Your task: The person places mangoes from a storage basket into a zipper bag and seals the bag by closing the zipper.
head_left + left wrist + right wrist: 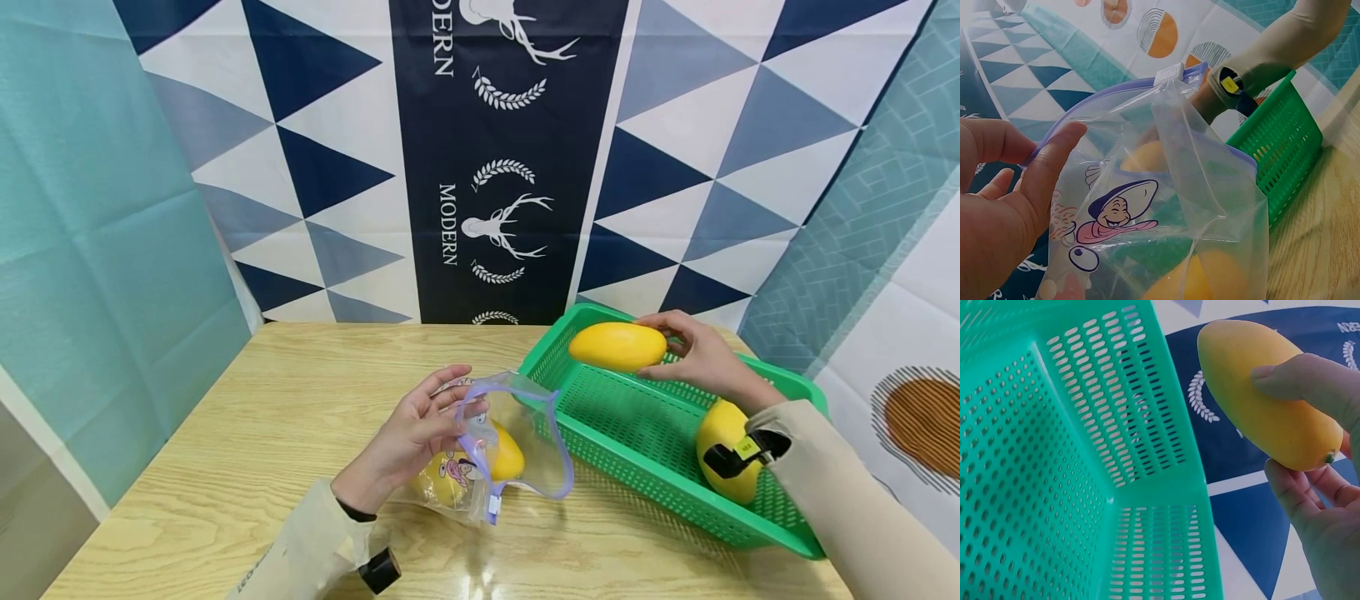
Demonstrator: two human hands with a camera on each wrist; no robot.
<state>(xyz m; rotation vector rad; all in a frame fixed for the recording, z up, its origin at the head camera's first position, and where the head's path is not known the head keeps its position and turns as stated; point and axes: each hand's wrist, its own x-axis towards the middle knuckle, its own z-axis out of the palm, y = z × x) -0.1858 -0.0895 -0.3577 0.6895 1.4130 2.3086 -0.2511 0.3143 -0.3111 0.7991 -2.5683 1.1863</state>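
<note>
A yellow mango (617, 347) is held by my right hand (703, 357) above the far end of the green basket. In the right wrist view the thumb lies along the side of the mango (1260, 394), with fingers beneath it. My left hand (408, 437) pinches the purple-edged rim of a clear zip bag (536, 442), whose mouth gapes toward the basket. Inside the bag shows a yellow mango (507, 454), with more yellow lower down behind the printed side. The left wrist view shows a cartoon figure on the bag (1116, 212) and a white slider on its rim.
The green perforated basket (622, 454) stands on the right of the wooden table (300, 400). Another mango (723, 450) lies in its near end, partly hidden by the right wrist. Patterned cloth (337, 167) hangs behind the table.
</note>
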